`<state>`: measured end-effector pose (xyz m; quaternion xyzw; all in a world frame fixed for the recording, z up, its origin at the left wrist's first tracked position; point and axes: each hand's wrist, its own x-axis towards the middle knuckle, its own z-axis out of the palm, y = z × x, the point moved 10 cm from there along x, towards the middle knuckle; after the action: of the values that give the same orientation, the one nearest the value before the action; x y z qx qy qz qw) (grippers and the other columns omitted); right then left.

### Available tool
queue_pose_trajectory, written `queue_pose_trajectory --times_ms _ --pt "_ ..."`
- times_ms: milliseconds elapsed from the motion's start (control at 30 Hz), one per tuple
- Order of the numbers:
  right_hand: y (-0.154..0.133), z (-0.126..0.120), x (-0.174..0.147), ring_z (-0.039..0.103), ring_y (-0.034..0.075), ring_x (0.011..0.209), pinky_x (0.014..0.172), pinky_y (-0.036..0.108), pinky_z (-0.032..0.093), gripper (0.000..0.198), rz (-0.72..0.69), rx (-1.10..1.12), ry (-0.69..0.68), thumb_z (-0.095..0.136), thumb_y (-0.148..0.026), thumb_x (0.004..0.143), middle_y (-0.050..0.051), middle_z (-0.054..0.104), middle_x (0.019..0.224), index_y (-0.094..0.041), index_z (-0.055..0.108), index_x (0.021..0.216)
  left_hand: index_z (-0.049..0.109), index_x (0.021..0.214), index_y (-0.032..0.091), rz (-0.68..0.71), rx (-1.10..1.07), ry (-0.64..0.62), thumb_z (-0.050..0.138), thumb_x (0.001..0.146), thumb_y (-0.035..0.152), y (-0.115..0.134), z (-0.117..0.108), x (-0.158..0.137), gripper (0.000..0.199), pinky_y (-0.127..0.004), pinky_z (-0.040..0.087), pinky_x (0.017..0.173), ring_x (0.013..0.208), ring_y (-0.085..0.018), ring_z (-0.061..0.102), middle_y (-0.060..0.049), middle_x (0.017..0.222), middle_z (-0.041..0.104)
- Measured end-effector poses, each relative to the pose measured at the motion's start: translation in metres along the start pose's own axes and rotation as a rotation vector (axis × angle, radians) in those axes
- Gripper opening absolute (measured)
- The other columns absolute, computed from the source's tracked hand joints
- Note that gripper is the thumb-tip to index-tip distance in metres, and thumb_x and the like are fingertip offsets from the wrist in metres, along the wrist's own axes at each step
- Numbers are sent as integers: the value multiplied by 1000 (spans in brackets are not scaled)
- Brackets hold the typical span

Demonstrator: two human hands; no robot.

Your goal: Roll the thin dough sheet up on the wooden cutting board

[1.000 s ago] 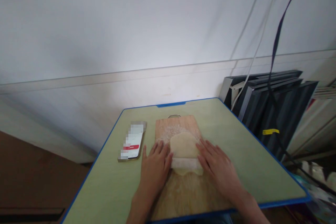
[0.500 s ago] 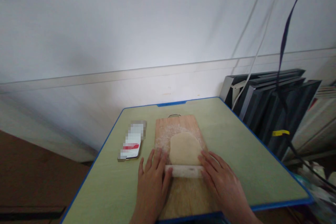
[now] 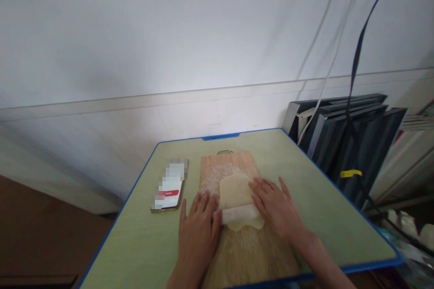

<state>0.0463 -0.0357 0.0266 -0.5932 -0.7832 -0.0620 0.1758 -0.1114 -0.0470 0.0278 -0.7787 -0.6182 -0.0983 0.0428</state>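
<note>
Evidently, the left hand (image 3: 199, 228) and right hand (image 3: 276, 205) lie nearly flat, fingers outstretched, over the ends of a pale rolling pin (image 3: 239, 213) crossing the dough sheet (image 3: 235, 190) on the wooden cutting board (image 3: 244, 262); level pressure should favour even thickness.

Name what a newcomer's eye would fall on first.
Probably the left hand and right hand on a pale rolling pin, lying across flattened dough on a wooden board on the green table. A phone lies left of the board. Dark panels stand beyond the table's right edge.

Pale wall (image 3: 152, 31), brown floor (image 3: 50, 230) at left, blue-edged green table (image 3: 301, 189)
</note>
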Motion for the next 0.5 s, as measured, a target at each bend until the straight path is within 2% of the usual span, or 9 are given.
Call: queue_pose_trajectory --times_ms 300,500 --pt "9 22 57 49 25 114 99 60 21 37 0 35 -177 31 -25 90 9 54 127 -20 54 119 53 120 20 -26 -2 -56 34 89 27 0 4 3 37 -44 39 97 120 -24 46 -8 130 50" --pt "3 19 75 53 24 108 99 62 15 36 10 50 -123 29 -22 91 10 60 118 -18 59 109 51 123 20 -28 -36 -81 36 89 29 1 7 0 38 -41 39 97 121 -23 44 -9 132 48"
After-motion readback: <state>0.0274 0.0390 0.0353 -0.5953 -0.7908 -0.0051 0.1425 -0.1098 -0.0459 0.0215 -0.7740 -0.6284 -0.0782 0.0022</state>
